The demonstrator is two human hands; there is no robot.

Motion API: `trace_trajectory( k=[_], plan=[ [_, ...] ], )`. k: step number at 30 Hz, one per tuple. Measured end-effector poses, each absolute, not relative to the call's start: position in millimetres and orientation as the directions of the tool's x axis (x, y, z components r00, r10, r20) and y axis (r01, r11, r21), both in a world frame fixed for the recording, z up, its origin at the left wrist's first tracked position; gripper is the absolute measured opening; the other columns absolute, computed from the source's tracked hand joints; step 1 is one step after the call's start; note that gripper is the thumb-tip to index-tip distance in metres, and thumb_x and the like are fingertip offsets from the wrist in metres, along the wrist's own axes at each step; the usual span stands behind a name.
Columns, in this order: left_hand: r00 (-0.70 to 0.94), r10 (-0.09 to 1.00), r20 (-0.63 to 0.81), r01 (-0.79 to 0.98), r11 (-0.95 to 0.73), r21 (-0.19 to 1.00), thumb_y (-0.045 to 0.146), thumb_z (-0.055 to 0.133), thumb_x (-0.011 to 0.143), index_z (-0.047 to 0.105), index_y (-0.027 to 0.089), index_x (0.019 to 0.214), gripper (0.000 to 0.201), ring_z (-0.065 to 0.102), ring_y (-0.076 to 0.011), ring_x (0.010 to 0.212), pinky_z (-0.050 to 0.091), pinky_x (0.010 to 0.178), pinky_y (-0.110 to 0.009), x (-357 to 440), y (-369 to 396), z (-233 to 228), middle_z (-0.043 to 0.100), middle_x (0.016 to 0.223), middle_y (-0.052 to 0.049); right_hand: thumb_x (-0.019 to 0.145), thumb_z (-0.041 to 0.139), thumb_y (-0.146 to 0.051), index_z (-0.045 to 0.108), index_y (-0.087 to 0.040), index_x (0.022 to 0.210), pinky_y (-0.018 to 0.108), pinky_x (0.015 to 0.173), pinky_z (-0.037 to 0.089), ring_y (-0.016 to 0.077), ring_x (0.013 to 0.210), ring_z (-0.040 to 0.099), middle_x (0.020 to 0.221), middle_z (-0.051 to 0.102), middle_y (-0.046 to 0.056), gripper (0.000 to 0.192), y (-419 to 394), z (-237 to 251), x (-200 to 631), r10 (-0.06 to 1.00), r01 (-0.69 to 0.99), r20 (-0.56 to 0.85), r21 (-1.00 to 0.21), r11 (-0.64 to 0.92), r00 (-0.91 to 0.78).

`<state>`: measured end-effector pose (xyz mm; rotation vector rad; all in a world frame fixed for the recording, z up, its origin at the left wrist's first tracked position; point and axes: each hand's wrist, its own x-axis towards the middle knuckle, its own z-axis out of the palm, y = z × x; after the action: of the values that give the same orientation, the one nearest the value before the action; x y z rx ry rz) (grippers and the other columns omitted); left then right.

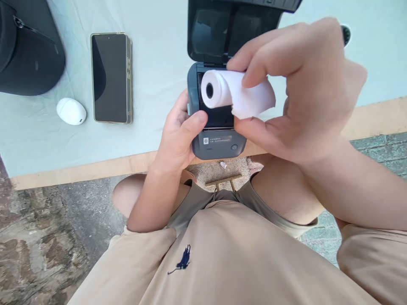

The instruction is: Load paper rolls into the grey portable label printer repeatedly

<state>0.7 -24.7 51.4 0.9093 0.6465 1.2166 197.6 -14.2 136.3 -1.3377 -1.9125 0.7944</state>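
A small dark grey-blue label printer (218,150) is held near the table's front edge, its black lid (235,29) swung up and back. My left hand (181,131) grips the printer by its left side, the thumb resting on the rim of the paper bay. Over that bay, my right hand (305,80) pinches a white paper roll (219,89) between fingers and thumb. The roll lies sideways with its hollow core facing left, and a loose torn-edged flap hangs toward me. Part of the roll is hidden behind my right fingers.
On the pale tablecloth (149,55) lie a smartphone (110,78) and a white oval case (71,111). A black zippered bag (28,51) stands at the far left. A dark round object (346,35) shows partly behind my right hand. The wooden table edge (127,164) runs before my knees.
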Motion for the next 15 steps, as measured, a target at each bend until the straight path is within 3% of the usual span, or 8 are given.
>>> trace_trajectory(
  k=[3, 5, 8, 11, 15],
  plan=[
    [0.249, 0.968, 0.028, -0.506, 0.106, 0.856, 0.047, 0.08, 0.093, 0.075, 0.026, 0.122, 0.036, 0.057, -0.0359, 0.156, 0.06, 0.121, -0.05, 2, -27, 54, 0.084, 0.112, -0.005, 0.1, 0.052, -0.036, 0.058, -0.023, 0.103, 0.039, 0.094, 0.057, 0.0203, 0.115, 0.073, 0.117, 0.072, 0.001, 0.015, -16, 137, 193, 0.825, 0.637, 0.411, -0.527, 0.562, -0.388],
    [0.265, 0.963, -0.037, -0.509, 0.172, 0.843, 0.046, 0.075, 0.097, 0.072, 0.026, 0.124, 0.034, 0.057, -0.0354, 0.157, 0.065, 0.116, -0.049, 2, -30, 59, 0.082, 0.117, -0.005, 0.1, 0.05, -0.031, 0.057, -0.023, 0.108, 0.04, 0.089, 0.056, 0.0239, 0.117, 0.076, 0.117, 0.074, 0.002, 0.013, -18, 135, 193, 0.815, 0.713, 0.4, -0.411, 0.569, -0.42],
    [0.274, 0.959, -0.072, -0.503, 0.207, 0.839, 0.048, 0.076, 0.097, 0.068, 0.025, 0.124, 0.036, 0.06, -0.0355, 0.155, 0.068, 0.109, -0.045, 1, -33, 65, 0.08, 0.121, -0.005, 0.093, 0.053, -0.024, 0.06, -0.026, 0.112, 0.041, 0.09, 0.057, 0.0251, 0.12, 0.078, 0.118, 0.077, -0.001, 0.02, -16, 127, 198, 0.814, 0.747, 0.391, -0.353, 0.564, -0.429],
    [0.286, 0.955, -0.077, -0.494, 0.216, 0.842, 0.051, 0.078, 0.095, 0.067, 0.025, 0.122, 0.039, 0.065, -0.0352, 0.149, 0.069, 0.105, -0.042, 0, -33, 68, 0.08, 0.119, -0.005, 0.1, 0.049, -0.027, 0.068, -0.029, 0.106, 0.043, 0.097, 0.058, 0.0235, 0.123, 0.077, 0.122, 0.079, -0.004, 0.02, -11, 118, 204, 0.744, 0.708, 0.489, -0.308, 0.635, -0.455],
    [0.306, 0.95, -0.066, -0.51, 0.221, 0.831, 0.048, 0.078, 0.097, 0.067, 0.024, 0.119, 0.035, 0.076, -0.032, 0.13, 0.07, 0.093, -0.039, 0, -31, 67, 0.079, 0.116, -0.005, 0.1, 0.056, -0.028, 0.068, -0.032, 0.111, 0.041, 0.087, 0.052, 0.0217, 0.101, 0.076, 0.111, 0.079, -0.004, 0.017, -10, 109, 206, 0.613, 0.655, 0.634, -0.213, 0.725, -0.472]
  ],
)
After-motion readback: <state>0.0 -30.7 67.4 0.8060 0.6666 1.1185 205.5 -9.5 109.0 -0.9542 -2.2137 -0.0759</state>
